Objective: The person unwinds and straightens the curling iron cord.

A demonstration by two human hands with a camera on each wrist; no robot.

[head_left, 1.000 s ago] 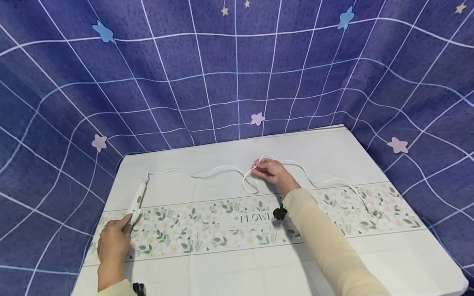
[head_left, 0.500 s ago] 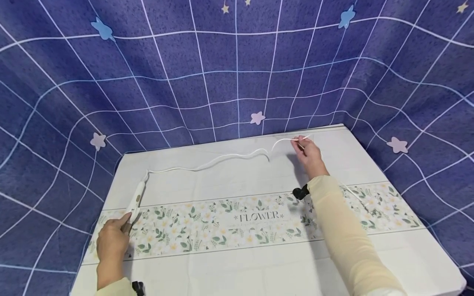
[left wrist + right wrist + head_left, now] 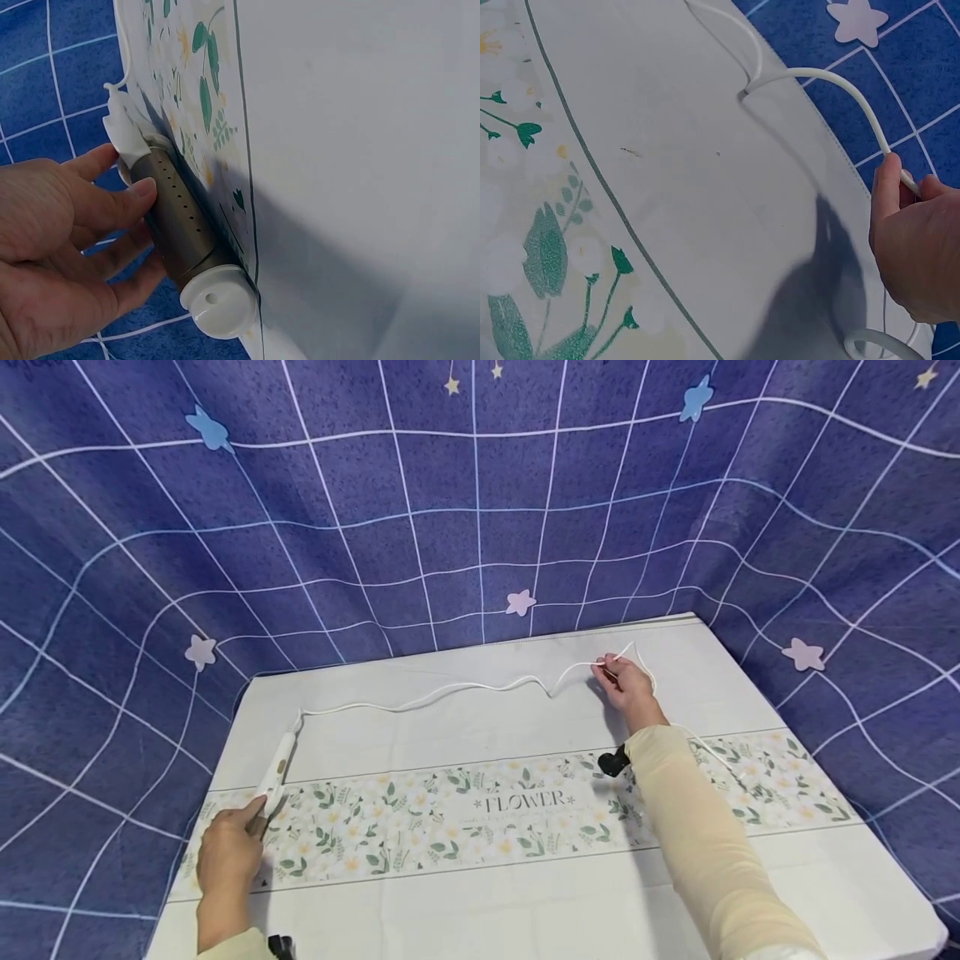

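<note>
A curling iron [image 3: 279, 764] with a white handle lies at the table's left, handle pointing to the back. The left wrist view shows its brown barrel [image 3: 180, 214], dotted with small holes, and a white end cap [image 3: 221, 304]. My left hand [image 3: 231, 852] holds the barrel between thumb and fingers. From the handle a white cord [image 3: 450, 687] runs rightward in waves across the back of the table. My right hand [image 3: 628, 687] pinches this cord with the fingertips, raised over the back right, its shadow below. Past the hand the cord loops and trails onto the floral band.
A white cover with a floral band [image 3: 405, 827] lettered "FLOWER" lies over the table [image 3: 465, 910]. Blue grid-patterned curtains [image 3: 480, 543] with star shapes enclose the back and both sides. A black strap mount [image 3: 613, 763] sits at the right wrist.
My right hand has moved right along the back of the table with the cord, then come slightly nearer. The cord's middle loop has straightened out. The left hand and curling iron stay put.
</note>
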